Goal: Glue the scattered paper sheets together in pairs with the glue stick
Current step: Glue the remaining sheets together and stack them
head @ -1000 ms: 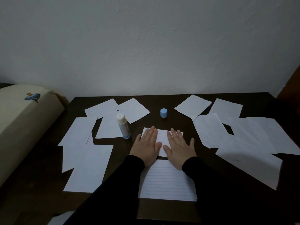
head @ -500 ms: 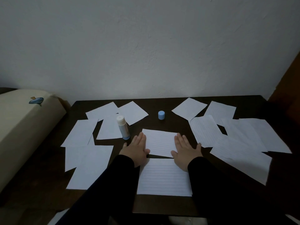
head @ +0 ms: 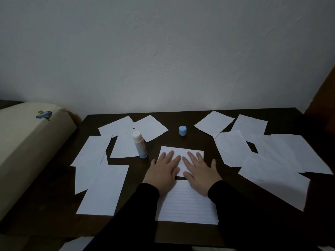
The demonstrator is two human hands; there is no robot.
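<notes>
- Dark table (head: 190, 122) against a pale wall; loose paper sheets (head: 101, 189) scattered on both sides.
- Left hand (head: 161, 169) and right hand (head: 200, 172) lie flat, fingers straight, on the center sheet (head: 181, 153), probably pressing a glued pair to bond.
- Glue stick (head: 139, 144) stands upright, uncapped, just left of it; blue cap (head: 182, 130) sits apart.
- No containers visible.

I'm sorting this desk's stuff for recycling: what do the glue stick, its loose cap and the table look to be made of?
Glue stick: likely plastic, a smooth white and pale-blue tube, uncapped.
Cap: apparently matte light-blue plastic, moulded.
Table: dark brown with a flat matte top; wood or laminate, too dim to tell.
</notes>
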